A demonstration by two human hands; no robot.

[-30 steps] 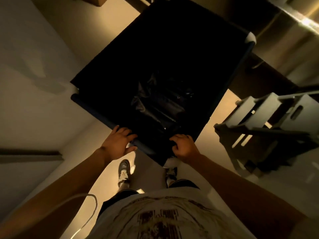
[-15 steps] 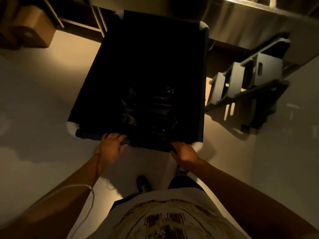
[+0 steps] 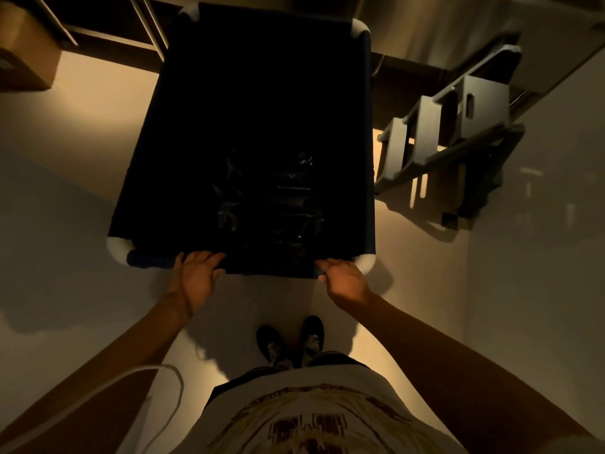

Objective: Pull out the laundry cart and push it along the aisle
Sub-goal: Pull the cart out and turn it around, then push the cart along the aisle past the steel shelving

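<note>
The laundry cart (image 3: 262, 126), a dark fabric bin on a frame with pale corner caps, stands on the floor directly in front of the person, its far end close under a metal shelf (image 3: 442, 24) and its near rail at the person's hands. The left hand (image 3: 198, 276) lies over that near rail toward the left corner, fingers curled over the top edge and gripping it; the right hand (image 3: 343, 278) grips the same rail just beside the right corner cap. Inside, crumpled black plastic (image 3: 271, 204) (a bin liner, most likely) lies at the bottom. A grey step stool (image 3: 451, 126) stands just beside the cart's right side, and a cardboard box (image 3: 26, 60) sits well apart at the left. Judging by this, the cart looks mostly clear of its storage spot and squared up; the push along the aisle remains.
</note>
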